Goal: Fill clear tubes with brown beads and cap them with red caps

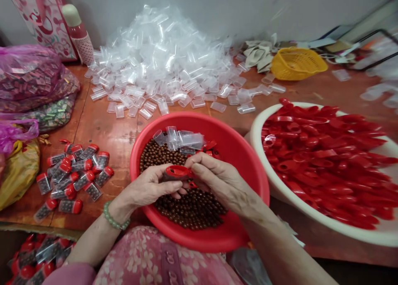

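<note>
**A red-rimmed piece was pinched over the red basin**

Your left hand held the piece between thumb and fingers, its red rim facing up. Your right hand met it at the other end, thumb and fingertips pinched together against its red tip; whether they also gripped a separate small part, you could not tell. A green bead bracelet circled your left wrist.

Below your hands, brown beads covered much of the basin's floor. Clear sleeves lay on the beads toward the far side, with small red parts beside them.

To your right, a cream basin was heaped with red pieces. To your left, red-capped containers with dark contents lay in a loose cluster on the table. A large heap of transparent sleeves rose beyond the red basin, and a yellow basket sat to the right of that heap.
</note>
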A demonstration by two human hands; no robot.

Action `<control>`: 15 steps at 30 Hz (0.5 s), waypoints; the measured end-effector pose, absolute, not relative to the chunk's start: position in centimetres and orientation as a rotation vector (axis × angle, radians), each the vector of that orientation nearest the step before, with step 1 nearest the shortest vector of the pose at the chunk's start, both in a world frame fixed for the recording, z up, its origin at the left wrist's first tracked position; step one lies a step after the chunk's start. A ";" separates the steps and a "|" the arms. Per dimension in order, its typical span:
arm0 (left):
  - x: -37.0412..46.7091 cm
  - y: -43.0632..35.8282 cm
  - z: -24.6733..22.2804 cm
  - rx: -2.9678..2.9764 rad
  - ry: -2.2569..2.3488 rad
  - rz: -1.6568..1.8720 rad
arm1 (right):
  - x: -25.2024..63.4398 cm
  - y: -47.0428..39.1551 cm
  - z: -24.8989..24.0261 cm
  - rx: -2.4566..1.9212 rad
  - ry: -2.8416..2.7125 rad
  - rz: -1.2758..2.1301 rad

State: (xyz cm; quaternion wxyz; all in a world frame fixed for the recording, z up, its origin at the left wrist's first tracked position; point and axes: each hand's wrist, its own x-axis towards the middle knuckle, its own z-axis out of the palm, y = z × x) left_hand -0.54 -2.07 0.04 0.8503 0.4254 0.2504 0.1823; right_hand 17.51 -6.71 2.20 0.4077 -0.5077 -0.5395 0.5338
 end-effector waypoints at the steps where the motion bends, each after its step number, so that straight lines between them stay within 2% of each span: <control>1: -0.5 -2.0 0.0 0.891 0.523 0.402 | 17.5 -6.7 2.4 -1.286 -1.445 1.304; 9: -0.4 -1.8 -0.1 0.902 0.534 0.426 | 18.0 -6.7 2.8 -1.429 -1.996 0.635; 15: -0.2 -1.8 0.3 0.863 0.650 0.541 | 18.4 -7.0 2.5 -1.467 -1.908 0.607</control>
